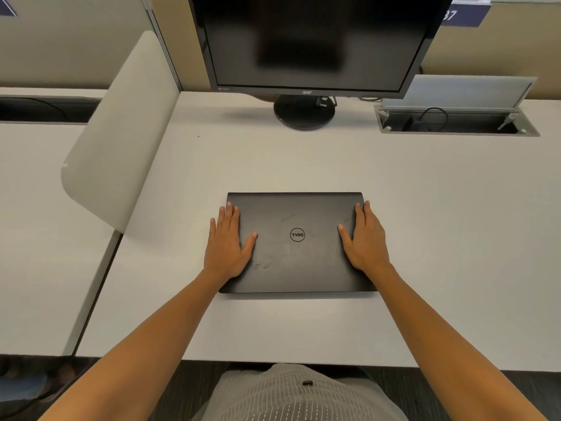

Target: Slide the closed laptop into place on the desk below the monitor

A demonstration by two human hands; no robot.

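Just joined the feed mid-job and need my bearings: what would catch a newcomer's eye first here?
A closed black laptop lies flat mid-desk, with the left hand and right hand pressed open on its lid at either side. Beyond it a dark monitor stands on a round base at the back of the white desk, with an open cable hatch to its right.

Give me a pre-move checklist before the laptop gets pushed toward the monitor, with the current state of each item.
1. Laptop lid closed: ok.
2. Left hand flat on the lid's left side: ok.
3. Right hand flat on the lid's right side: ok.
4. Desk bare between laptop and monitor stand: ok.
5. Laptop square to the monitor: ok, roughly centred.
6. Cable free behind the stand: cannot tell.
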